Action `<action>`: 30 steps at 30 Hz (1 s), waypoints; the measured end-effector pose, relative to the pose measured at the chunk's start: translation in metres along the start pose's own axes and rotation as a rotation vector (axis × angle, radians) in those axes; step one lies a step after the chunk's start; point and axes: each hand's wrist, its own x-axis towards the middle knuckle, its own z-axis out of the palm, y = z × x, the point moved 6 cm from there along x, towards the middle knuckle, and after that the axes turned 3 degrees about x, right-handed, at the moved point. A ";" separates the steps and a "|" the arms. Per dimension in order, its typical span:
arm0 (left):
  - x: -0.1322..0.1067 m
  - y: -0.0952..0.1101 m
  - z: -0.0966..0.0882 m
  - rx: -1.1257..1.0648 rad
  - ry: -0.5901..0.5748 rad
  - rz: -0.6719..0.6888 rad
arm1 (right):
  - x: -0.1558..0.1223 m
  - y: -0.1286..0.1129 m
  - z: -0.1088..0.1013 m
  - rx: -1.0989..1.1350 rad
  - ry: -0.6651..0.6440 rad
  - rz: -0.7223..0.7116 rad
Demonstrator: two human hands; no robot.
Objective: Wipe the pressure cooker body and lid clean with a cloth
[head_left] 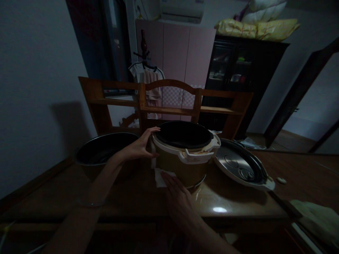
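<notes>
A golden-brown rice cooker (182, 162) with a white rim stands open on the wooden table (233, 201), its dark inner pot showing. My left hand (141, 144) grips the cooker's left rim, thumb and fingers around the edge. My right hand (177, 195) lies flat with fingers stretched, pressing a white cloth (161, 176) against the cooker's lower front side. The cooker's lid (242, 164) lies opened to the right, its metal inner face up.
A large dark bowl (104, 151) sits left of the cooker. A wooden shelf rack (164, 106) stands behind. A small pale object (281, 180) lies on the table at the right. A dark cabinet (238, 77) and pink wardrobe (182, 60) are farther back.
</notes>
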 end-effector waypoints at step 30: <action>0.000 0.001 0.000 -0.002 0.011 0.011 | 0.002 -0.001 -0.004 -0.004 0.012 0.013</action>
